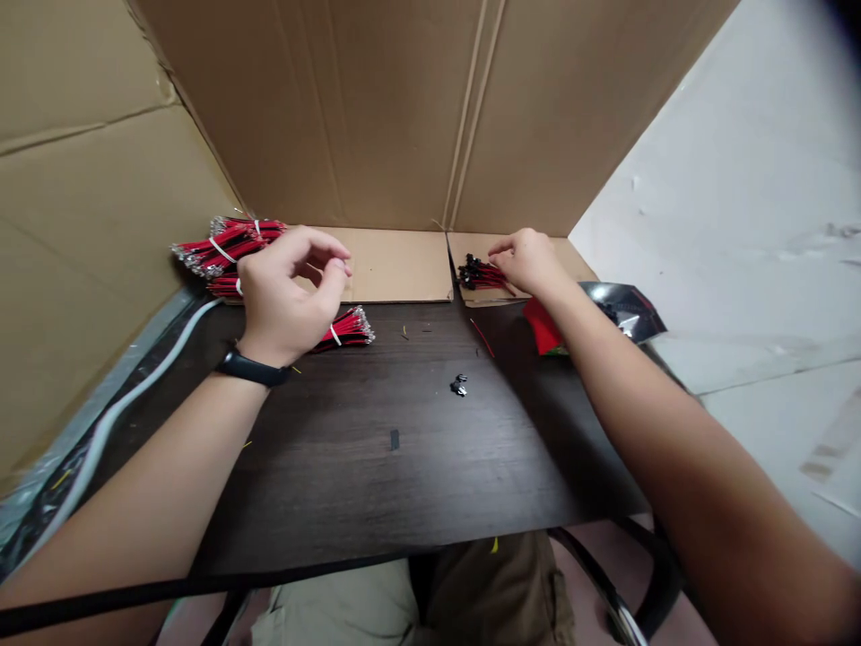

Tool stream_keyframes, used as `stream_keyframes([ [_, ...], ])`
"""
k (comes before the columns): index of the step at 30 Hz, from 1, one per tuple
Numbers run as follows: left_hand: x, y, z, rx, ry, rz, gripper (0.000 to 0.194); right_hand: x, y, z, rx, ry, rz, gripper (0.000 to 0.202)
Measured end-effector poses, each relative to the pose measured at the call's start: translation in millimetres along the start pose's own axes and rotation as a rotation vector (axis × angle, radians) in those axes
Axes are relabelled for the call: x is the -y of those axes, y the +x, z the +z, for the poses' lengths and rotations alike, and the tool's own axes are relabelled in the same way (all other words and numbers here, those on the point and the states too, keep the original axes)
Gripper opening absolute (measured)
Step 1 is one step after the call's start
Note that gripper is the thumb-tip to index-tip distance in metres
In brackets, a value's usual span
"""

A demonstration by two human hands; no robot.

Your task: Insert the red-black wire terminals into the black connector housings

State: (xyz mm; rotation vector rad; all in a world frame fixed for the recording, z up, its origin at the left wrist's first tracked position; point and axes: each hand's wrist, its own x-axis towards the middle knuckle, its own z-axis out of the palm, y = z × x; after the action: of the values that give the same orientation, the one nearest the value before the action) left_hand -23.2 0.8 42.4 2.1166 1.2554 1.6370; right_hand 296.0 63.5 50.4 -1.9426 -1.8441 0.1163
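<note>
Our left hand [286, 292], thumb and fingertips curled close, blocks part of the wire bundles [219, 251]; our right hand [531, 260] bends its fingers at the loose wires [482, 273] on the cardboard [570, 258], and we cannot tell whether either pinches anything. Connectors [458, 388] and scraps [395, 440] dot our bench [323, 493]; our right forearm [646, 422] partly covers a bag [644, 314] of dark pieces [611, 310].
</note>
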Motion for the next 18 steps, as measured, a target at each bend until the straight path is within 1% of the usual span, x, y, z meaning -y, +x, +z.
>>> stream_keyframes([
  [2,5,1,-5.3,0.104,0.129,0.027,0.008,7,-7,7,-0.054,0.014,-0.064,0.025],
  [4,12,1,-6.8,0.185,0.224,0.044,0.010,21,-22,13,-0.106,0.067,-0.182,0.027],
  [5,15,1,-6.3,0.212,0.263,0.047,0.011,31,-32,16,-0.104,0.100,-0.255,0.028],
  [7,19,0,-4.1,0.270,0.353,0.037,0.012,51,-52,21,-0.032,0.157,-0.382,0.027],
  [8,21,-1,-3.0,0.309,0.400,0.026,0.013,60,-61,22,0.028,0.165,-0.427,0.027],
  [9,22,-1,-2.1,0.359,0.438,0.019,0.013,66,-69,23,0.098,0.154,-0.470,0.027],
  [10,22,-1,-1.6,0.417,0.460,0.020,0.014,68,-74,22,0.140,0.131,-0.486,0.028],
  [12,22,-1,-1.8,0.535,0.469,0.049,0.016,64,-80,17,0.156,0.084,-0.457,0.030],
  [14,21,-1,-3.0,0.611,0.453,0.078,0.018,49,-82,9,0.140,0.039,-0.381,0.029],
  [15,20,0,-3.9,0.643,0.442,0.089,0.019,40,-82,6,0.155,0.004,-0.344,0.027],
  [18,18,2,-7.5,0.725,0.425,0.106,0.029,17,-87,1,0.279,-0.096,-0.233,0.006],
])
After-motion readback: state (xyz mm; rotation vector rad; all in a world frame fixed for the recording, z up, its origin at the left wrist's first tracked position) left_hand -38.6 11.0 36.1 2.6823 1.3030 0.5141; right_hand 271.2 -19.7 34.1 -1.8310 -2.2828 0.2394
